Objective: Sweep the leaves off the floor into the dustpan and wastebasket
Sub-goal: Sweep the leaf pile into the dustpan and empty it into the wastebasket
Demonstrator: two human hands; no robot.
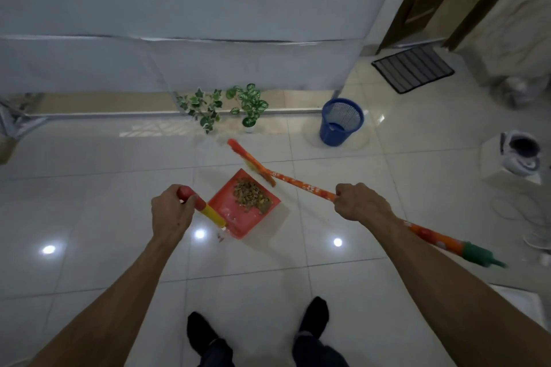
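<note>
A red dustpan [235, 219] sits in the middle of the white tiled floor with a heap of brown dry leaves [252, 195] inside it. My left hand [171, 210] grips the dustpan's red-and-yellow handle [205, 208]. My right hand [359, 201] is closed around the orange broom stick [301, 186]. The broom head [252, 162] lies just beyond the dustpan's far edge. A blue wastebasket [341, 122] stands farther off to the right, near the wall.
Two small potted green plants [226, 106] stand by the wall base behind the dustpan. A dark doormat [413, 68] lies at a doorway at the back right. A white appliance [520, 150] and a fan base [536, 235] sit at the right. My feet [256, 334] are below.
</note>
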